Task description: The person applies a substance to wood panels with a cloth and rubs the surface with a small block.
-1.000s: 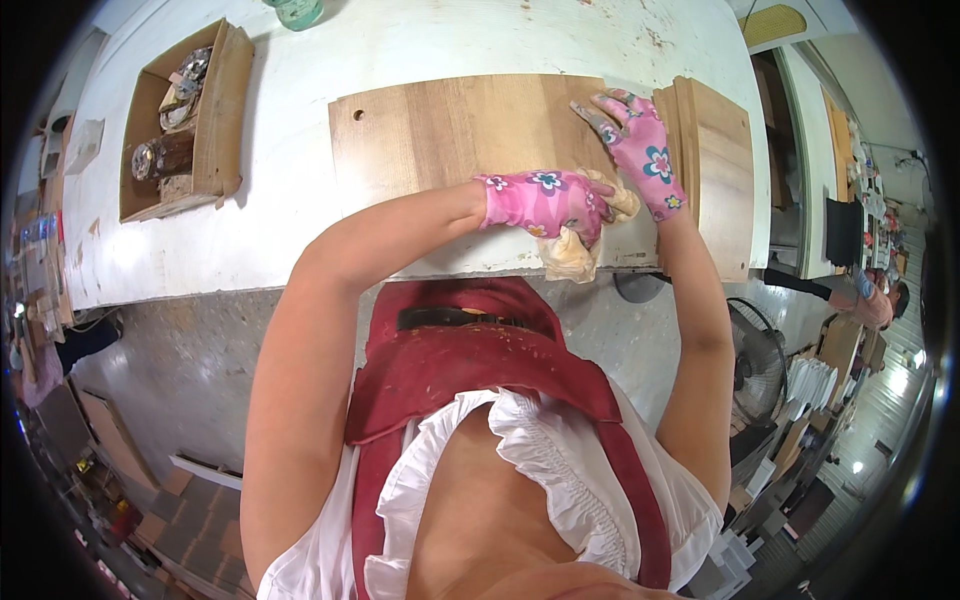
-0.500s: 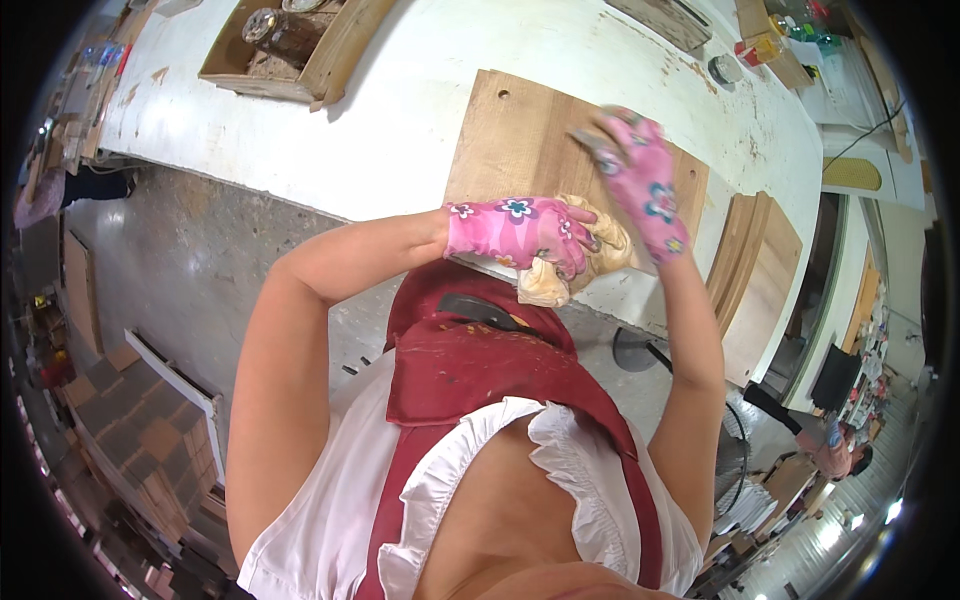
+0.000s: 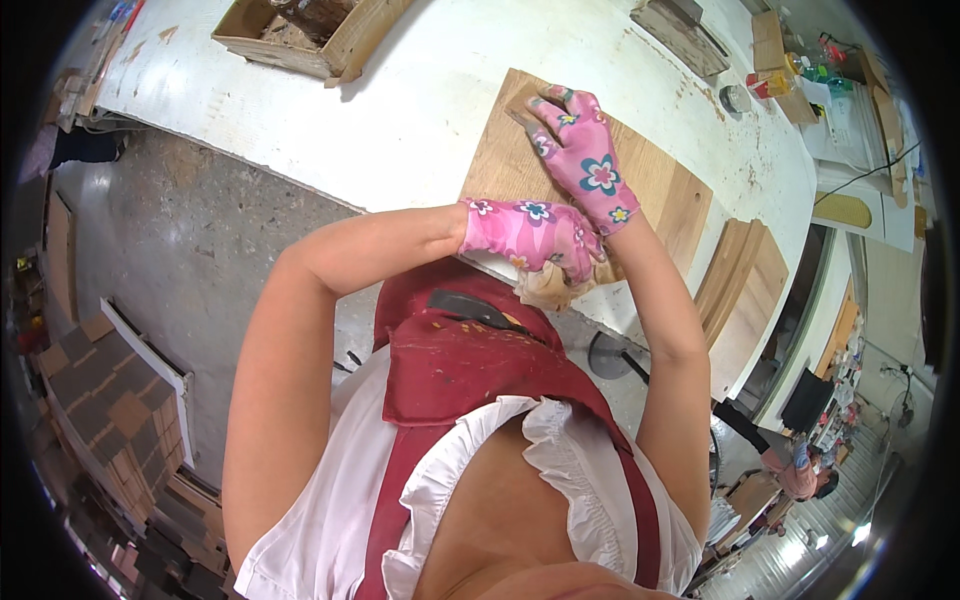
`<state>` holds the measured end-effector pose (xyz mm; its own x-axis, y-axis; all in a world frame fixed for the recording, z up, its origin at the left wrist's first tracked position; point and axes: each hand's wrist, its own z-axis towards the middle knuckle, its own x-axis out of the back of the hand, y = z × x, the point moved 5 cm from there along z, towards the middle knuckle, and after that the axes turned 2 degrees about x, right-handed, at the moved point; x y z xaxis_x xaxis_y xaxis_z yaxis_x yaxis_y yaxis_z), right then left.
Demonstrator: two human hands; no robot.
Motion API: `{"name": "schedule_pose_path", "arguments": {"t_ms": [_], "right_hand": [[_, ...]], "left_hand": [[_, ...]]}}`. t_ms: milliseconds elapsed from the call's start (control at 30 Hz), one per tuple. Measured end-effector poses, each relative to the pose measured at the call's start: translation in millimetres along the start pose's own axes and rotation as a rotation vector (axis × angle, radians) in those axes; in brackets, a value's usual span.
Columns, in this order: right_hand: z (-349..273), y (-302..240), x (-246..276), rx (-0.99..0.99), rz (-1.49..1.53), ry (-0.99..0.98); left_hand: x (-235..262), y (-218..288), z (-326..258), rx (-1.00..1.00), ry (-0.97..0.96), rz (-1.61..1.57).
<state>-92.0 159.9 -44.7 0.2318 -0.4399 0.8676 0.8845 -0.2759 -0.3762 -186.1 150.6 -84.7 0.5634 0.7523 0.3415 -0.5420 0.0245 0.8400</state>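
A flat wooden panel (image 3: pixel 668 195) with a small hole near its far left corner lies on the white worktable. My right hand (image 3: pixel 585 160), in a pink flowered glove, reaches over its far left part with fingers bent down. Between thumb and fingers shows a thin, greyish-brown edge of something I cannot make out. Near the table's front edge my left hand (image 3: pixel 535 232), gloved alike, is closed on a crumpled cream cloth (image 3: pixel 560 285). The cloth sits at the panel's near edge, partly hidden by the left glove and right forearm.
Stacked wooden panels (image 3: pixel 745 285) lie at the table's right. A shallow box (image 3: pixel 290 50) with a dark jar stands far left. Near the back right are a worn block (image 3: pixel 680 35), a small round tin (image 3: pixel 735 98) and a carton (image 3: pixel 775 70). Another person (image 3: pixel 795 470) is far right.
My right hand has moved left across the panel to its far left part. My left hand keeps the cloth and has shifted little. The panel appears turned slightly, and the view has shifted.
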Motion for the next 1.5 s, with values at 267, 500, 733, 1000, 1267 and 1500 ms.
{"name": "schedule_pose_path", "arguments": {"t_ms": [267, 500, 733, 1000, 1267, 1500], "right_hand": [[-2.3, 1.6, -1.6, 0.015, -0.06, -0.015], [-14.4, 2.0, 5.2, -0.03, -0.002, 0.034], [-130.1, 71.1, 70.7, -0.705, -0.15, 0.295], [-211.8, 115.3, 98.8, -1.025, 0.442, 0.94], [-228.5, 132.3, 89.1, -0.885, 0.735, 1.149], [-232.3, 135.7, 92.0, -0.933, 0.605, 1.039]], "left_hand": [[3.5, 2.2, -3.5, -0.013, -0.004, 0.04], [5.0, -1.3, -1.6, 0.162, -0.028, -0.154], [35.6, 8.3, -65.4, 0.063, -0.006, 0.222], [91.4, -13.0, -112.4, 0.433, 0.278, 0.058], [65.1, -24.3, 41.9, 0.364, 0.292, 0.537], [-61.9, -2.4, 85.2, -0.032, 0.05, 0.622]]}}
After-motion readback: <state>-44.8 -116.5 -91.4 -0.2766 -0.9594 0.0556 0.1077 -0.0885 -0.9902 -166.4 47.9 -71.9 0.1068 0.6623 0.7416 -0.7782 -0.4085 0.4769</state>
